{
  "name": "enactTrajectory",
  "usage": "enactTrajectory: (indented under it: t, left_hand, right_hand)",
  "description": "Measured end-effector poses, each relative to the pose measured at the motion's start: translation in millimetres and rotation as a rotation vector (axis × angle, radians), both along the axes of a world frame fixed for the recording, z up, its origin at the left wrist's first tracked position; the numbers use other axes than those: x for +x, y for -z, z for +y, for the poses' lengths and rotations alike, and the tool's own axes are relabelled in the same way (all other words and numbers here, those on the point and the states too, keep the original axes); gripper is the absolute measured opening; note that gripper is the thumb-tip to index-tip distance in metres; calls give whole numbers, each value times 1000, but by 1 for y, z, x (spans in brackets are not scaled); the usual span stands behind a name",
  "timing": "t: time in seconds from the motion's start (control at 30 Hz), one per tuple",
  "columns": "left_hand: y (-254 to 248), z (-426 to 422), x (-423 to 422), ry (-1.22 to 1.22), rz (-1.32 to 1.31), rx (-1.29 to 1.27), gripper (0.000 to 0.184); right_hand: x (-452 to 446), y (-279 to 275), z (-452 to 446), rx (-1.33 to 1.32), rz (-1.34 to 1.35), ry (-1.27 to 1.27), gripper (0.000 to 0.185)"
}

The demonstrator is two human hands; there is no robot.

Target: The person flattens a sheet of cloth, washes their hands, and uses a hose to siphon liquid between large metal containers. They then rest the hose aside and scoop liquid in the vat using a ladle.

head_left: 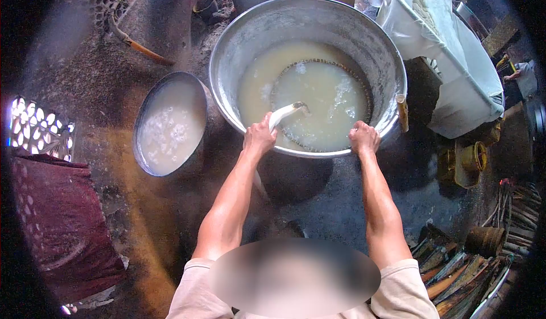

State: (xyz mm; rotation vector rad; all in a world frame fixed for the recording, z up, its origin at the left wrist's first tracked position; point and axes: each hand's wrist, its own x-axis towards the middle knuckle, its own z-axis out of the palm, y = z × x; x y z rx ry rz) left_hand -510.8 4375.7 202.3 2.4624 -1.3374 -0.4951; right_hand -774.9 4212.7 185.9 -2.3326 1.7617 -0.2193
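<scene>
Silvery metal forms the vat (307,20), holding cloudy liquid (321,105). Just left of the vat stands a smaller basin (149,91). Inside the vat shows a thin dark ring (311,60). At the vat's near rim, the right hand (364,139) has fingers curled closed, their hold unclear; the left hand (260,135) clasps a white tube (282,113) reaching over the vat.

Over head-camera feed I make out rough workshop: wide metal vat (267,34) of cloudy liquid (259,85); foam-flecked tub (137,134) beside vat, left; cloth-draped frame (455,85) beside vat, right; firewood stack (463,279) well right of vat; stained floor (136,222) around vat; pierced panel (40,128), light showing through, far left of vat.
</scene>
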Motion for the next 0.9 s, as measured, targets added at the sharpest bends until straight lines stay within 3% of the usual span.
enactTrajectory:
  t: [0.9]
  left_hand:
    - [-4, 0, -1, -5, 28, 16, 51]
  right_hand:
    - [1, -4, 0, 57, 26, 6, 26]
